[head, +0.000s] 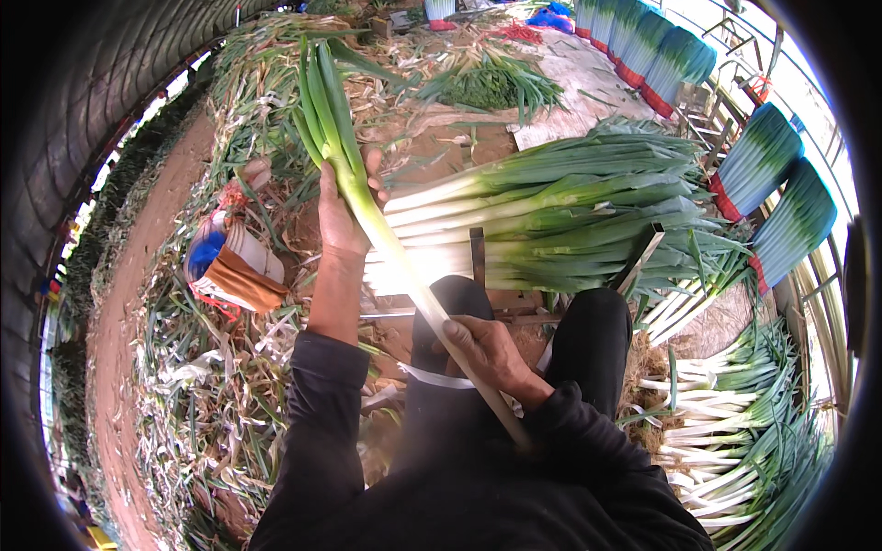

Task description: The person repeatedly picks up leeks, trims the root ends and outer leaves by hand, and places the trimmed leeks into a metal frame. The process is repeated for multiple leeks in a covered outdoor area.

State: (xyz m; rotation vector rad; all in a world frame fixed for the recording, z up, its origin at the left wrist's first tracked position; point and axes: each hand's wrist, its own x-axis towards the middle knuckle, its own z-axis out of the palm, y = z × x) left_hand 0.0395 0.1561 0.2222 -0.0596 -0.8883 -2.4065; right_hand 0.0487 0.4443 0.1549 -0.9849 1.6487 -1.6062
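Observation:
A single large green onion point(386, 244) slants across my front, its green leaves up and away, its white root end down by my lap. Around the upper stalk, just below the leaves, my left hand point(348, 210) is closed. Lower down, the fingers of my right hand point(486, 351) grip the white shank. A pale strip point(437, 377) lies across my thigh below the right hand. Directly ahead, a thick stack of cleaned green onions point(551, 213) lies on its side between metal uprights point(477, 258), white ends toward the left.
Rooted green onions point(723, 427) lie in a heap at my right. Peeled leaves and skins point(213, 413) cover the ground at left, around a white bucket point(255, 255) with a brown cloth. Packed bundles in blue-and-red wrapping point(758, 162) line the right wall. A dirt path point(131, 289) runs along the left.

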